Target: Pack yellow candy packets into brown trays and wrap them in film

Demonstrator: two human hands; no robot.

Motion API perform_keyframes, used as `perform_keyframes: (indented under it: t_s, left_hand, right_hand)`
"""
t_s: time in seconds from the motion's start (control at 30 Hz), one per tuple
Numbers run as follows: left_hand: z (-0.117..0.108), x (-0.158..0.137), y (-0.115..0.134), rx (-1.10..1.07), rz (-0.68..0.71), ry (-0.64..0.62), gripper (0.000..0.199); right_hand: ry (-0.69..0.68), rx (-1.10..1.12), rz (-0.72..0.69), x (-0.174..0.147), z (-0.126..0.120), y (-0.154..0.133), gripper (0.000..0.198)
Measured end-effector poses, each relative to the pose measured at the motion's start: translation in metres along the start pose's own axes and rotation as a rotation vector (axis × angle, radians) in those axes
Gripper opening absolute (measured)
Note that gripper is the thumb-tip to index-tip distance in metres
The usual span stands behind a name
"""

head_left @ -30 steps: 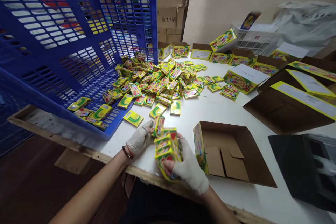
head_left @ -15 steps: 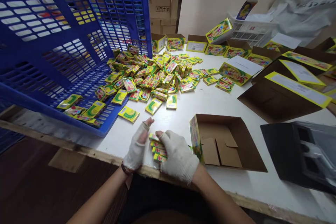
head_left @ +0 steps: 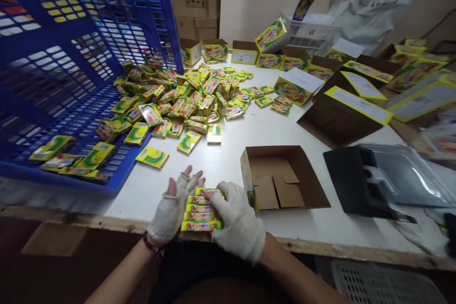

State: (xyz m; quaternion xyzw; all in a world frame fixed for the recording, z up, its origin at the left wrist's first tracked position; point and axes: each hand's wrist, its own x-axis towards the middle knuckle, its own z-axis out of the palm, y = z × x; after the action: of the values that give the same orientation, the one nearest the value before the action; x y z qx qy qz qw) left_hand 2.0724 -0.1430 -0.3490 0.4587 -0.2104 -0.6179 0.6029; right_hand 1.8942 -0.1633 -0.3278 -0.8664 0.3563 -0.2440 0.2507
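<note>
A neat row of several small yellow-green boxes (head_left: 200, 216), narrow printed sides up, is at the table's front edge. My right hand (head_left: 238, 221), in a white fingerless glove, grips the row from the right, thumb over the top. My left hand (head_left: 174, 206), gloved likewise, is beside the row's left end with fingers spread and nothing in it; whether it touches the boxes I cannot tell. Just right of my right hand stands an open cardboard box (head_left: 285, 175), its bottom flaps showing. A loose pile of the same small boxes (head_left: 185, 99) lies beyond my hands.
A blue plastic crate (head_left: 117, 183) lies on its side at the left, small boxes spilling from it. Printed cartons (head_left: 215, 51) line the back, with more open ones (head_left: 344, 121) at the right. A black case with a clear cover (head_left: 349, 180) sits at the right.
The view has turned to the right. The row of small boxes now shows more fully, tilted up in my right hand. My left hand's fingers have spread apart beside it.
</note>
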Motion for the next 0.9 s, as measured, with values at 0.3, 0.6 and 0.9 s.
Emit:
perform_keyframes:
  t_s: [0.3,0.6,0.9]
  left_hand:
    - [0.071,-0.014,-0.057,0.872,0.678,-0.266,0.092]
    - [0.051,0.001,-0.040,0.891,0.521,-0.362,0.109]
    - [0.040,0.002,-0.038,0.841,0.496,-0.400,0.105]
  right_hand:
    - [-0.191,0.660,0.483,-0.003,-0.173,0.083,0.067]
    - [-0.638,0.457,0.359,0.015,-0.112,0.072,0.034]
    - [-0.479,0.165,0.474,0.009,-0.115,0.051,0.041]
